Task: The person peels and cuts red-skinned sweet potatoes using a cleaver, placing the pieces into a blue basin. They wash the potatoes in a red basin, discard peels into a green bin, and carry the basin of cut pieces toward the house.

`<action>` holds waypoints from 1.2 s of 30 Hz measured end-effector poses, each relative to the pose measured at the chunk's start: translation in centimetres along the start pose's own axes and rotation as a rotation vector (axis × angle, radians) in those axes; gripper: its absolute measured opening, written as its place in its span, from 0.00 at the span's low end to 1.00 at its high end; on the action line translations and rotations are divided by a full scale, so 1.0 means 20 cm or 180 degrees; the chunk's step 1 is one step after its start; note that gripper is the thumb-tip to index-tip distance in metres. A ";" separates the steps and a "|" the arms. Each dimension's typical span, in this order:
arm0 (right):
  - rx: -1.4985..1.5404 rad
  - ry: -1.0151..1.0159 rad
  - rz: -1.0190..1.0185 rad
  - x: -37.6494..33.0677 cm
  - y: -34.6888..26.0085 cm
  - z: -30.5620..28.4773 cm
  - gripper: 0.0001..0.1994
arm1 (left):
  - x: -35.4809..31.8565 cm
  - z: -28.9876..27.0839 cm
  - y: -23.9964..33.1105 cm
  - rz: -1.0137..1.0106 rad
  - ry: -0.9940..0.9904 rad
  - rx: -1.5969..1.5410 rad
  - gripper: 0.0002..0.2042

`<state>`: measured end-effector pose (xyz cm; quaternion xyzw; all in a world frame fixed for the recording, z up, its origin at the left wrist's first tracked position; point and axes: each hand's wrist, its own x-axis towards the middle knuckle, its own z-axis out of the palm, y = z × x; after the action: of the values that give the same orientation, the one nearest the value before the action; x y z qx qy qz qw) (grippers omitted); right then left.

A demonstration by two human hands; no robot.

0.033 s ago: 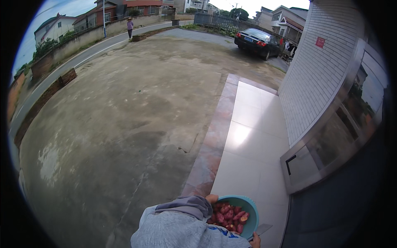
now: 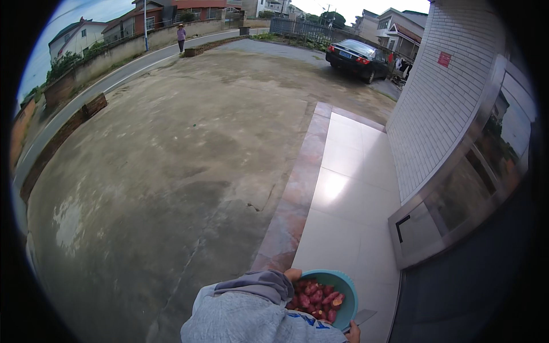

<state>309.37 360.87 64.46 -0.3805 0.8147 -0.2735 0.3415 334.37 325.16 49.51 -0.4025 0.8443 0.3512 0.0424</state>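
Observation:
A teal plastic basin (image 2: 350, 284) is held close in front of my body, at the bottom of the view. Red-skinned sweet potatoes (image 2: 315, 297) fill it, and a few show pale yellow-orange patches. My left hand (image 2: 294, 275) grips the far left part of the rim. At the near right side, my right hand (image 2: 354, 332) is closed at the rim with a knife, whose flat blade (image 2: 365, 315) points outward past the basin. My grey sleeve covers part of the basin's left side, and most of the right hand's fingers are hidden.
Pale floor tiles (image 2: 338, 228) run ahead, edged by a reddish stone strip (image 2: 291, 211) beside a concrete yard (image 2: 171, 160). A metal-framed door (image 2: 452, 188) and white brick wall (image 2: 437, 108) stand right. Farther off are a black car (image 2: 357, 59) and a person in a hat (image 2: 181, 37).

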 end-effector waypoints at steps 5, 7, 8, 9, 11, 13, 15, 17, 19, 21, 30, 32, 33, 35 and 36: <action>0.0287 -0.0031 0.0008 0.04 -0.09 -0.01 0.35 | -0.06 -0.01 -0.04 -0.0017 0.0282 -0.0131 0.11; 0.0462 -0.0029 0.0003 0.06 -0.10 0.00 0.35 | -0.07 -0.02 -0.06 -0.0099 0.0367 -0.0249 0.11; 0.0523 -0.0026 0.0161 0.07 -0.09 0.00 0.35 | -0.07 -0.02 -0.06 -0.0152 0.0393 -0.0312 0.12; 0.0584 -0.0020 0.0318 0.09 -0.08 0.01 0.35 | -0.07 -0.01 -0.07 -0.0241 0.0321 -0.0397 0.12; 0.0546 -0.0033 0.0337 0.13 -0.03 0.02 0.35 | -0.06 -0.01 -0.08 -0.0053 0.0261 -0.0143 0.13; 0.0311 -0.0087 -0.0133 0.17 0.04 0.03 0.35 | -0.06 0.00 -0.09 0.0008 0.0259 -0.0121 0.13; 0.0082 -0.0109 -0.0548 0.20 0.13 0.03 0.35 | -0.06 0.00 -0.10 -0.0008 0.0407 -0.0310 0.12; 0.0195 -0.0057 -0.0437 0.19 0.20 0.04 0.35 | -0.06 -0.01 -0.10 0.0300 0.0430 -0.0264 0.10; -0.0303 0.0012 -0.0676 0.18 0.26 0.05 0.35 | -0.05 -0.02 -0.08 0.0446 0.0416 -0.0283 0.11; -0.0209 -0.0021 -0.0417 0.19 0.31 0.07 0.34 | -0.04 -0.03 -0.06 0.0390 0.0198 -0.0349 0.11; 0.3715 0.0817 0.2044 0.22 0.35 0.27 0.18 | -0.03 -0.01 -0.07 0.1077 0.0140 0.0014 0.15; 0.3636 0.1328 0.2257 0.24 0.31 0.31 0.18 | 0.01 -0.02 -0.13 0.1201 -0.0002 0.0162 0.15; 0.3972 0.1173 0.1908 0.20 0.31 0.31 0.20 | 0.05 0.00 -0.12 0.0843 -0.0052 0.0302 0.16; 0.3652 0.1388 0.2210 0.20 0.29 0.33 0.22 | 0.10 0.01 -0.16 0.0852 -0.0213 0.0080 0.16; 0.3451 0.1365 0.2171 0.21 0.29 0.34 0.23 | 0.13 0.02 -0.15 0.1029 -0.0303 -0.0213 0.15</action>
<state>310.02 359.51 54.80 0.1858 0.6866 -0.5900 0.3820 334.78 322.44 46.59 -0.2456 0.8829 0.4000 0.0118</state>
